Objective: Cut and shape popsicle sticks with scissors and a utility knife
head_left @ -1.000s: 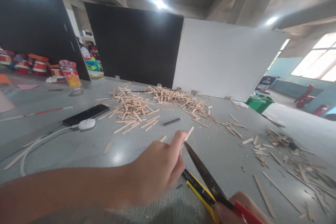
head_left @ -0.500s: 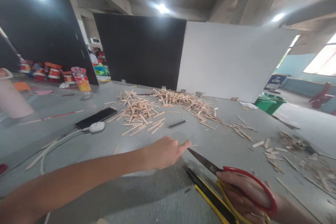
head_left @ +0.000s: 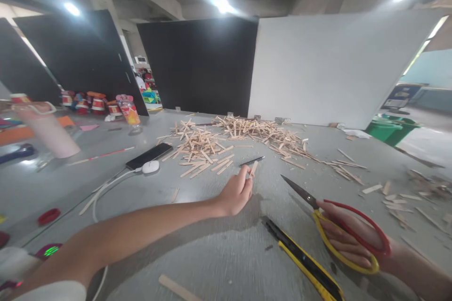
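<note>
Between the thumb and fingers of my left hand (head_left: 237,192) is a short wooden stick (head_left: 253,169), its end pointing up. That hand is raised over the table just in front of a dark pen (head_left: 251,161). My right hand (head_left: 348,233) is wrapped round the red and yellow handles of the scissors (head_left: 300,190), whose blades look closed and point up and left. A yellow and black utility knife (head_left: 302,258) lies on the table between my hands. Beyond them is a heap of wooden sticks (head_left: 201,143).
A black phone (head_left: 150,155) and a white plug with cable (head_left: 150,166) lie left. Further left stand a pink bottle (head_left: 49,129) and a plastic bottle (head_left: 129,113). Wood scraps (head_left: 397,202) are scattered right. Black and white boards (head_left: 307,70) stand behind; a green bin (head_left: 383,129) is beyond.
My left hand has drawn its fingers in and lifted, now with a short stick turned upright. The scissor tips are further from the left hand. The view has shifted left.
</note>
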A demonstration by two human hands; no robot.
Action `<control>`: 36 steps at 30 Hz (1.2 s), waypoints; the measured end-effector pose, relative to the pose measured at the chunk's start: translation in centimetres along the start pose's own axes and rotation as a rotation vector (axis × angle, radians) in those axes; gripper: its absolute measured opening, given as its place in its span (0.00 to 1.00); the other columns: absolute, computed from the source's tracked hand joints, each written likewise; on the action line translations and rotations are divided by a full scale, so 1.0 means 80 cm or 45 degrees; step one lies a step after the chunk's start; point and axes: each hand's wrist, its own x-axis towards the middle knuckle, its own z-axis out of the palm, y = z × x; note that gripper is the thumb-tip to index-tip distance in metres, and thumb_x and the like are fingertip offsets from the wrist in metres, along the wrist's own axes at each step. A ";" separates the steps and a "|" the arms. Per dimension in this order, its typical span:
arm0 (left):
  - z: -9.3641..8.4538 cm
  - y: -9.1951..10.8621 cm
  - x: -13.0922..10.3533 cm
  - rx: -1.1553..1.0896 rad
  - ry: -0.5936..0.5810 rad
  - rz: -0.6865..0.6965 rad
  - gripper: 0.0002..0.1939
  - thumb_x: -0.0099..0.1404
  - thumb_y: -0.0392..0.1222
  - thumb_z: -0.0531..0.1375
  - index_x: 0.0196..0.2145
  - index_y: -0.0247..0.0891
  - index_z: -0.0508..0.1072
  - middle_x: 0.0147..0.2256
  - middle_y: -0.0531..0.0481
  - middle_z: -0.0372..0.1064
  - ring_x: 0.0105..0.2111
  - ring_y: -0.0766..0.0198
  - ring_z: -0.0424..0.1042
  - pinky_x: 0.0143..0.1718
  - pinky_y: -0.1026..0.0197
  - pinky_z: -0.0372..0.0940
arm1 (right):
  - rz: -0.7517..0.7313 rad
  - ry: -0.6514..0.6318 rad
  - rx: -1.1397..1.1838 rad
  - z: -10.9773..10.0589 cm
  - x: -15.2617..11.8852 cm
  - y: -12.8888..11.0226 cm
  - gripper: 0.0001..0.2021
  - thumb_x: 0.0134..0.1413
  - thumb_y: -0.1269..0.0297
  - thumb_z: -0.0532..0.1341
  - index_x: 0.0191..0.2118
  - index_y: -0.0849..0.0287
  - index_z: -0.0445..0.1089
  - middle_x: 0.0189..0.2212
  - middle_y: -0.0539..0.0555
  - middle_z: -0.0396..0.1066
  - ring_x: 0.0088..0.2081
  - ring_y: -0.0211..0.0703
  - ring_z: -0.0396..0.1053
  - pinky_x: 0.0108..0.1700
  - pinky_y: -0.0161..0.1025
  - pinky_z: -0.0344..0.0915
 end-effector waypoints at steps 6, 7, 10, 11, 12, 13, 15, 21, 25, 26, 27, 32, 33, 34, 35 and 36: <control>-0.001 0.002 0.000 -0.091 -0.008 -0.024 0.10 0.78 0.45 0.42 0.45 0.41 0.59 0.20 0.58 0.64 0.20 0.63 0.65 0.27 0.62 0.59 | 0.010 -0.007 0.055 0.000 -0.002 -0.004 0.32 0.66 0.41 0.53 0.14 0.53 0.58 0.03 0.42 0.51 0.06 0.29 0.34 0.06 0.26 0.53; -0.001 0.002 0.001 -0.092 -0.005 -0.024 0.10 0.79 0.46 0.42 0.45 0.41 0.59 0.20 0.59 0.64 0.20 0.63 0.65 0.28 0.62 0.59 | 0.012 -0.006 0.056 0.002 -0.003 -0.005 0.32 0.66 0.42 0.53 0.14 0.54 0.59 0.04 0.42 0.52 0.06 0.29 0.35 0.06 0.27 0.53; -0.001 0.003 0.001 -0.070 0.025 -0.012 0.12 0.79 0.46 0.41 0.45 0.41 0.60 0.20 0.59 0.63 0.20 0.63 0.64 0.29 0.62 0.59 | 0.016 0.001 0.052 0.008 -0.005 -0.007 0.32 0.68 0.43 0.50 0.15 0.54 0.62 0.04 0.43 0.52 0.07 0.30 0.35 0.06 0.27 0.54; -0.001 0.004 0.001 -0.052 0.037 0.000 0.12 0.79 0.45 0.41 0.45 0.40 0.61 0.21 0.59 0.62 0.21 0.63 0.64 0.29 0.62 0.59 | 0.019 0.004 0.049 0.009 -0.006 -0.008 0.33 0.68 0.43 0.48 0.14 0.54 0.62 0.04 0.43 0.51 0.07 0.30 0.35 0.06 0.27 0.54; -0.001 0.005 0.000 -0.029 0.049 0.017 0.13 0.79 0.45 0.42 0.45 0.40 0.62 0.21 0.58 0.62 0.21 0.63 0.64 0.29 0.61 0.59 | 0.019 0.009 0.046 0.010 -0.006 -0.008 0.34 0.69 0.42 0.46 0.14 0.54 0.63 0.04 0.43 0.50 0.07 0.30 0.34 0.06 0.27 0.53; -0.001 0.006 -0.001 -0.001 0.061 0.037 0.13 0.79 0.45 0.43 0.45 0.39 0.64 0.22 0.57 0.63 0.22 0.63 0.64 0.30 0.61 0.59 | 0.022 0.016 0.044 0.011 -0.006 -0.009 0.35 0.69 0.42 0.44 0.15 0.54 0.63 0.04 0.43 0.50 0.07 0.30 0.33 0.06 0.27 0.52; -0.002 0.009 -0.003 0.055 0.088 0.083 0.14 0.78 0.44 0.45 0.46 0.39 0.68 0.26 0.54 0.65 0.25 0.62 0.64 0.32 0.60 0.59 | 0.026 0.033 0.042 0.012 -0.005 -0.010 0.36 0.70 0.42 0.41 0.15 0.54 0.61 0.04 0.43 0.47 0.07 0.30 0.32 0.06 0.27 0.51; -0.004 0.013 -0.009 0.119 0.129 0.148 0.16 0.79 0.44 0.44 0.49 0.40 0.71 0.37 0.48 0.68 0.33 0.60 0.68 0.39 0.58 0.61 | 0.027 0.074 0.054 0.011 -0.003 -0.011 0.36 0.71 0.45 0.36 0.15 0.53 0.58 0.06 0.42 0.44 0.09 0.31 0.32 0.07 0.28 0.50; -0.002 0.008 -0.007 0.087 0.107 0.099 0.13 0.79 0.46 0.43 0.46 0.40 0.64 0.28 0.55 0.63 0.25 0.62 0.63 0.31 0.60 0.58 | 0.012 0.060 0.079 0.007 -0.001 -0.011 0.36 0.71 0.45 0.38 0.15 0.54 0.60 0.06 0.42 0.44 0.09 0.32 0.30 0.07 0.29 0.52; -0.001 0.007 -0.007 0.075 0.099 0.086 0.12 0.80 0.46 0.43 0.46 0.40 0.62 0.27 0.57 0.61 0.24 0.62 0.62 0.30 0.61 0.57 | 0.012 0.052 0.084 0.006 -0.001 -0.010 0.37 0.72 0.45 0.37 0.15 0.55 0.61 0.06 0.42 0.44 0.09 0.32 0.30 0.06 0.29 0.52; 0.000 0.006 -0.006 0.063 0.092 0.077 0.11 0.80 0.46 0.42 0.46 0.40 0.60 0.26 0.58 0.60 0.23 0.63 0.62 0.29 0.61 0.57 | 0.011 0.046 0.090 0.005 -0.001 -0.010 0.37 0.72 0.45 0.37 0.15 0.55 0.62 0.06 0.43 0.44 0.09 0.32 0.30 0.06 0.29 0.52; 0.000 0.008 -0.008 0.005 0.050 0.055 0.11 0.80 0.48 0.43 0.51 0.40 0.57 0.29 0.55 0.67 0.25 0.63 0.66 0.31 0.61 0.60 | -0.008 0.009 0.111 0.003 0.000 -0.009 0.39 0.72 0.46 0.33 0.16 0.55 0.63 0.06 0.43 0.45 0.09 0.32 0.30 0.06 0.28 0.52; -0.001 0.010 -0.008 -0.004 0.045 0.047 0.12 0.80 0.48 0.43 0.53 0.40 0.57 0.29 0.55 0.68 0.24 0.63 0.66 0.30 0.61 0.60 | -0.012 0.002 0.112 0.003 0.000 -0.008 0.39 0.72 0.46 0.32 0.15 0.55 0.62 0.06 0.43 0.45 0.09 0.32 0.30 0.06 0.29 0.52; -0.001 0.011 -0.008 -0.011 0.044 0.040 0.13 0.80 0.49 0.43 0.54 0.40 0.56 0.30 0.54 0.69 0.24 0.63 0.66 0.30 0.62 0.60 | -0.017 -0.005 0.114 0.002 0.001 -0.008 0.39 0.72 0.46 0.32 0.15 0.55 0.62 0.06 0.43 0.46 0.09 0.31 0.30 0.07 0.28 0.52; -0.001 0.012 -0.009 -0.016 0.044 0.034 0.14 0.80 0.49 0.43 0.55 0.40 0.56 0.30 0.54 0.69 0.23 0.63 0.66 0.30 0.61 0.61 | -0.020 -0.011 0.112 0.000 0.001 -0.008 0.39 0.72 0.46 0.32 0.15 0.55 0.62 0.06 0.43 0.46 0.09 0.31 0.30 0.07 0.28 0.52; -0.002 0.012 -0.009 -0.020 0.044 0.028 0.15 0.80 0.49 0.42 0.56 0.40 0.57 0.30 0.54 0.70 0.23 0.63 0.66 0.30 0.61 0.61 | -0.020 -0.017 0.108 -0.001 0.002 -0.008 0.39 0.72 0.46 0.33 0.15 0.55 0.62 0.06 0.43 0.46 0.09 0.31 0.31 0.07 0.28 0.53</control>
